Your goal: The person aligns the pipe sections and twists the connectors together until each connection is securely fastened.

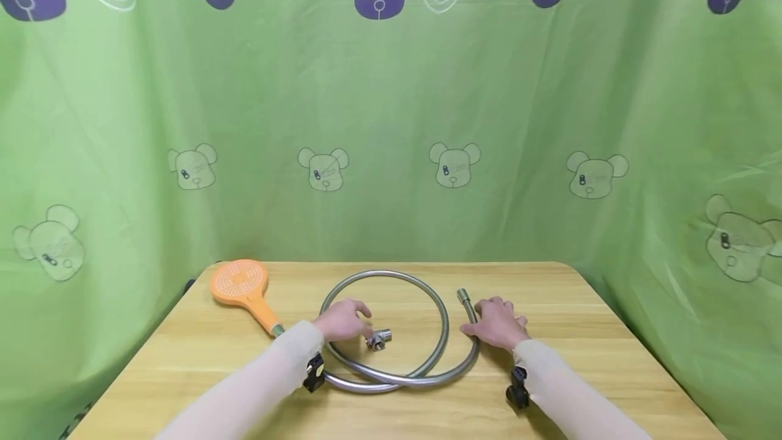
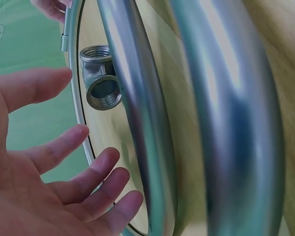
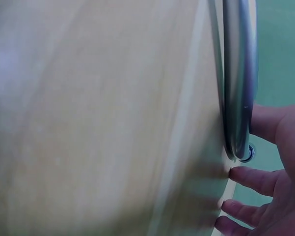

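Observation:
Over the left side of the coiled metal shower hose [image 1: 444, 321], my left hand [image 1: 343, 320] hovers with fingers loosely bent and apart. Its fingertips are right by a small chrome tee fitting [image 1: 379, 339] lying inside the loop. In the left wrist view, the fitting's threaded openings [image 2: 105, 94] face the camera, and the left hand [image 2: 44, 182] holds nothing. My right hand [image 1: 497, 323] straddles the hose's free end, just below its metal connector [image 1: 463, 295]. In the right wrist view, the thumb lies behind the hose [image 3: 238, 73] and the right hand's fingers [image 3: 257, 181] spread beyond it.
An orange shower head [image 1: 241, 282] lies at the table's back left, its handle joined to the hose's other end. The wooden table [image 1: 550, 290] has green patterned curtains [image 1: 391, 223] behind and at both sides. Each wrist wears a small black camera [image 1: 314, 372].

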`<state>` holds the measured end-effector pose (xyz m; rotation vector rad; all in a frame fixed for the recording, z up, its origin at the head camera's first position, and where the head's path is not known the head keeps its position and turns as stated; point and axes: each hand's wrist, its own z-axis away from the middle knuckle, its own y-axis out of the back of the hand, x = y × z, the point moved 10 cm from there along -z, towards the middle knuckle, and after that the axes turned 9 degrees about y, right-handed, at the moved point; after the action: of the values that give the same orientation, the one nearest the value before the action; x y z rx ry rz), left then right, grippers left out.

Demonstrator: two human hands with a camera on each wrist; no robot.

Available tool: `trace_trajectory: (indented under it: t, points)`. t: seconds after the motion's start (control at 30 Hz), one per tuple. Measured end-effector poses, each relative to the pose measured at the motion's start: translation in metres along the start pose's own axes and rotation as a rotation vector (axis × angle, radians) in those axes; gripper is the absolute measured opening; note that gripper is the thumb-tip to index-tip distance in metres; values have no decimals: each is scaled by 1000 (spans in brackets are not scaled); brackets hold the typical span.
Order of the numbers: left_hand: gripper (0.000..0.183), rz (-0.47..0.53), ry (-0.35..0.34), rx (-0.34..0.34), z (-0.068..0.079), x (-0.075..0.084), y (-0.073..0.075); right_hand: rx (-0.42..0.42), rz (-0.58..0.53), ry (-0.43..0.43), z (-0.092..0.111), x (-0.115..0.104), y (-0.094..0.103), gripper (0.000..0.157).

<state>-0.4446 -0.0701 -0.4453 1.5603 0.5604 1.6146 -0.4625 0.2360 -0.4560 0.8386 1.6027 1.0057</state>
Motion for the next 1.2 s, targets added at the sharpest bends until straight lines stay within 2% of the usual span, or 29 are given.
trace_trajectory:
  t: [0.13,0.33,0.5,0.7,1.2]
  points:
    - [48,-4,4,-13,-5,0,-4,5,-11,-4,1,1,1,64]
    - [47,-16,8,-29,-5,2,-8,-3,-33,0,2,0,0,56]
    - [46,-41,-15,-20,-5,10,-5,-1,-31,-5,-1,2,1,54]
    - [46,-37,14,-18,-4,7,-3,-15,-32,2,-8,-2,0,51]
    - [45,-38,25,-22,-6,9,-6,-1,-10,-27,-12,2,-2,31]
